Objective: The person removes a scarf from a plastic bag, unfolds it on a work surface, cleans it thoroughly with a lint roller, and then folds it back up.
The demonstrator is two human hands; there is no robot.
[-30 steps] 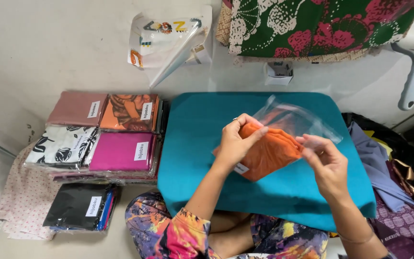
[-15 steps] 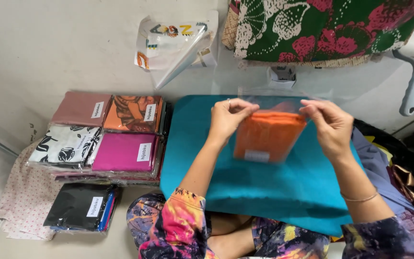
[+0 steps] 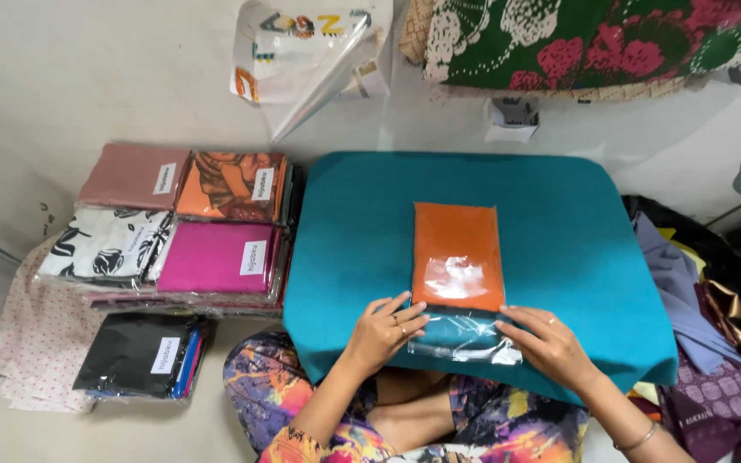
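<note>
Hands, left hand (image 3: 383, 330) and right hand (image 3: 551, 345), press bagged orange cloth (image 3: 458, 255).

1. One view only: the head camera is sitting on the person's head and is looking steeply down, almost straight onto the teal padded board (image 3: 559, 257) lying over the person's lap.
2. It is facing forward toward a pale wall, which is filling the top of the frame.
3. It is working at close range: the left hand (image 3: 383, 330) and right hand (image 3: 551, 347) are entering from the bottom edge, with the forearms cut off there.
4. Coverage is reaching sideways to the stacked fabric packets (image 3: 182, 227) at frame left and loose cloth (image 3: 688, 283) at frame right.
5. No second view is sharing the scene.
</note>
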